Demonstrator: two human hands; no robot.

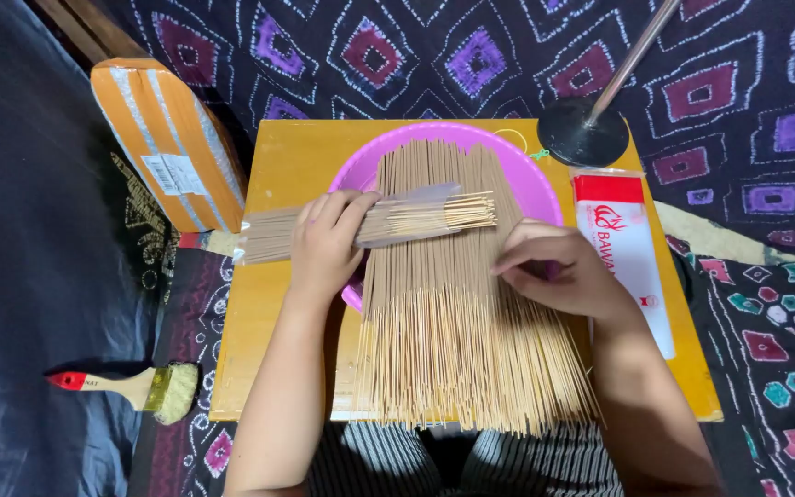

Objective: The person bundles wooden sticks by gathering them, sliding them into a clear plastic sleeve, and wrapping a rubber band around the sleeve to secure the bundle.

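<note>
Left hand (pixel 326 241) grip clamped on a small bundle of incense sticks (pixel 370 224) in a clear sleeve, held crosswise over the pink basin (pixel 531 179), right hand (pixel 558 269) fingers loosely spread, resting on the large incense pile (pixel 453 313), yellow desk (pixel 287 175) beneath, paintbrush (pixel 131 387) lying left of the desk.

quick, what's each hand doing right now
Left hand: closed around a small bundle of incense sticks.
Right hand: holding nothing, fingers bent, resting on the big pile of sticks.
</note>
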